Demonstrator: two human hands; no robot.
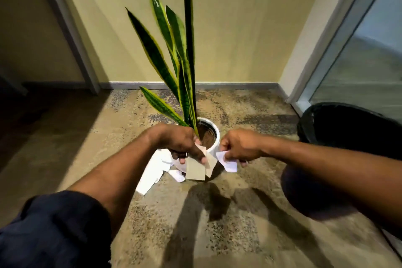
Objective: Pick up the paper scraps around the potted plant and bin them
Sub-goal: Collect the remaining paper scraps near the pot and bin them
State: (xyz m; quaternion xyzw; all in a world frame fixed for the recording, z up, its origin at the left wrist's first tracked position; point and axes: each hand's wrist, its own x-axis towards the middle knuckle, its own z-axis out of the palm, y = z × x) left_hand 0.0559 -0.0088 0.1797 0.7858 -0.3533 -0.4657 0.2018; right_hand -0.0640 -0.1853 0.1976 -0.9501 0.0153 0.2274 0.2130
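Note:
A tall snake plant (174,54) grows from a white pot (214,128) on the carpet near the wall. My left hand (180,143) hovers in front of the pot and grips brown paper scraps (195,169) that hang down from its fingers. My right hand (239,146), just right of the pot, pinches a white paper scrap (228,162). More white paper scraps (152,172) lie on the floor at the pot's left foot, partly hidden by my left hand. A black bin (348,128) stands to the right.
A cream wall with a grey skirting board (239,85) runs behind the plant. A glass door and its frame (359,50) stand at the right behind the bin. Patterned carpet (217,224) covers the floor.

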